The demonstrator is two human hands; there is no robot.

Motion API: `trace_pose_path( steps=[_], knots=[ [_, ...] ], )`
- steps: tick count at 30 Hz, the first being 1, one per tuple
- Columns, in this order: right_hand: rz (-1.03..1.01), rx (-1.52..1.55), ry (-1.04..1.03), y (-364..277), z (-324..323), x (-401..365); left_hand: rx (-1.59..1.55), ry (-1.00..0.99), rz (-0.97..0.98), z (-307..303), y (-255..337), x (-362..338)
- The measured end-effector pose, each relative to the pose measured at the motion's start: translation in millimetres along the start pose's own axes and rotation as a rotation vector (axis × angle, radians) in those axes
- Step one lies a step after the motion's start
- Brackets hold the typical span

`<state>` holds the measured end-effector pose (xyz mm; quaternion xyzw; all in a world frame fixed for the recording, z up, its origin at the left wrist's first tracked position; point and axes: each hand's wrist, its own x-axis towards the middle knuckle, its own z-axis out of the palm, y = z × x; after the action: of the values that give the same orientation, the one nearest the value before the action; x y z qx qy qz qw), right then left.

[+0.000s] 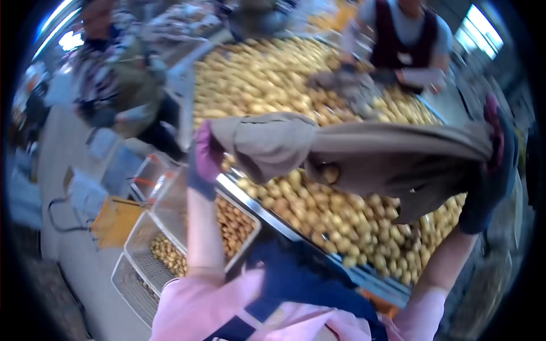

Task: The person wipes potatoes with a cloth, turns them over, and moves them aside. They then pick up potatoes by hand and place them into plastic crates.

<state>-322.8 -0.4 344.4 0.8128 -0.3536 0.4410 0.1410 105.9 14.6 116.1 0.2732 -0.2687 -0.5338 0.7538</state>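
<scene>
A long brown cloth [392, 153] is stretched between my two gloved hands above a heap of small yellow-brown produce [341, 221] that looks like potatoes. My left hand [206, 153], in a pink and dark glove, is closed around the cloth's left end near the table's edge. At the far right, my right hand [499, 145] grips the other end, its glove also pink and dark. The cloth sags between them and hides part of the heap. One round piece [330, 173] shows against its lower fold.
A metal rim [267, 215] borders the heaped table. Plastic crates [139, 241], some holding the same produce, stand below left, near a yellow bag [118, 220]. Across the table a person in a dark vest [405, 40] handles a greyish cloth [352, 88]; another person [133, 79] stands left.
</scene>
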Motion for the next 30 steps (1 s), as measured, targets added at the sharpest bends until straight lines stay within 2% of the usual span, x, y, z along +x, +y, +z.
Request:
trace_pose_path(
  steps=[1, 2, 3, 5, 6, 7, 8, 9, 10, 11, 12, 13, 14, 16, 17, 19, 20, 21, 23, 25, 27, 29, 30],
  knots=[
    [0.030, 0.119, -0.006, 8.6, -4.6, -9.5, 0.031, -0.040, -0.041, -17.7, -16.9, -7.2],
    [0.058, 0.081, -0.040, 12.8, -10.4, -25.7, -0.123, -0.376, -0.156, -34.3, -31.9, -10.6],
    [0.173, 0.059, -0.186, 16.2, -13.5, -41.1, 0.029, -0.081, -0.179, -16.9, -48.4, -25.7],
    [0.333, -0.043, -0.461, 12.0, -8.3, -59.9, 0.476, 0.242, -0.240, -44.7, -97.9, -37.5],
    [0.433, -0.111, -0.502, 9.8, 2.0, -78.3, 0.776, 0.165, -0.152, -53.9, -121.6, -44.8],
    [0.348, -0.218, -0.474, 18.6, 13.2, -104.4, 0.827, 0.129, -0.184, -32.9, -130.8, -60.3],
    [0.322, -0.267, -0.537, 31.3, 20.3, -127.4, 0.944, -0.004, -0.292, -23.6, -145.1, -68.1],
    [0.399, -0.414, -0.688, 26.3, 24.3, -133.8, 0.978, -0.153, -0.273, -19.1, -170.2, -82.0],
    [0.440, -0.376, -0.634, 27.7, 24.5, -141.5, 1.279, -0.431, -0.186, 14.8, -162.1, -90.6],
    [0.476, -0.334, -0.576, 29.2, 24.7, -145.8, 1.526, -0.538, 0.081, 37.1, -166.2, -97.5],
    [0.478, -0.334, -0.578, 29.7, 22.1, -144.0, 1.648, -0.516, 0.294, 59.0, -167.6, -102.0],
    [0.475, -0.317, -0.480, 29.3, 17.2, -138.9, 1.761, -0.491, 0.515, 70.8, -167.4, -103.8],
    [0.473, -0.300, -0.381, 28.3, 11.9, -133.4, 1.765, -0.499, 0.515, 67.3, -172.4, -99.3],
    [0.396, -0.357, -0.361, 25.1, -0.9, -119.7, 1.850, -0.550, 0.264, 58.1, -187.0, -81.4],
    [0.327, -0.379, -0.344, 26.6, -7.8, -113.0, 1.850, -0.552, 0.266, 56.0, -184.1, -70.0],
    [0.226, -0.348, -0.240, 39.0, -27.7, -107.5, 1.478, -0.655, 0.169, 44.3, -165.1, -49.6],
    [0.133, -0.207, -0.159, 47.2, -35.5, -102.1, 1.262, -0.617, 0.172, 50.2, -145.4, -42.1],
    [0.134, -0.203, -0.168, 46.6, -43.6, -97.3, 1.049, -0.571, 0.179, 61.0, -121.2, -33.8],
    [0.153, -0.100, -0.014, 42.8, -58.9, -87.8, 0.829, -0.432, 0.281, 70.9, -88.5, -21.3],
    [0.215, -0.022, 0.034, 53.6, -87.3, -87.7, 0.872, -0.301, 0.293, 45.5, -58.3, 1.6],
    [0.279, 0.060, 0.085, 48.9, -93.6, -94.5, 0.584, -0.124, 0.151, -5.6, -40.4, 25.4],
    [0.344, 0.018, 0.029, 32.0, -82.3, -103.9, 0.689, 0.057, 0.036, -60.0, -30.7, 30.8],
    [0.401, -0.095, -0.045, 26.3, -78.6, -111.5, 1.046, 0.092, -0.066, -80.1, -23.0, 26.1]
  ],
)
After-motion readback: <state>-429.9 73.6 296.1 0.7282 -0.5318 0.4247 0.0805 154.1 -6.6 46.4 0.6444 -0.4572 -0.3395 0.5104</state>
